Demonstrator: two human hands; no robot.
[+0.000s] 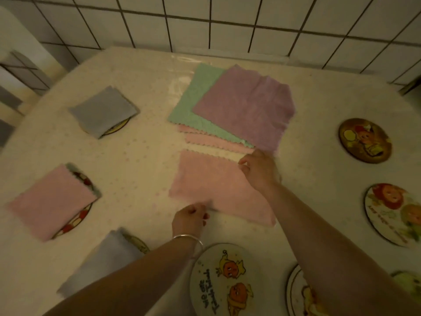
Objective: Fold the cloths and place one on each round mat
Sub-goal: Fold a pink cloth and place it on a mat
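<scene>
1. Table [141, 142]: three mats at the left already carry folded cloths, and the unfolded stack [230, 106] waits at the back.
2. Pink cloth [211, 183] lies folded once, mid-table.
3. Right hand [258, 171] pinches its far corner; left hand [190, 216] pinches the near edge.
4. Best to match corners squarely before creasing.
5. Nearest bare mat [224, 279] looks the likely target.

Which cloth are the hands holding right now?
The pink cloth in the middle of the table, pinched by the left hand and right hand. The other pink cloth lies folded on a round mat, untouched.
</scene>
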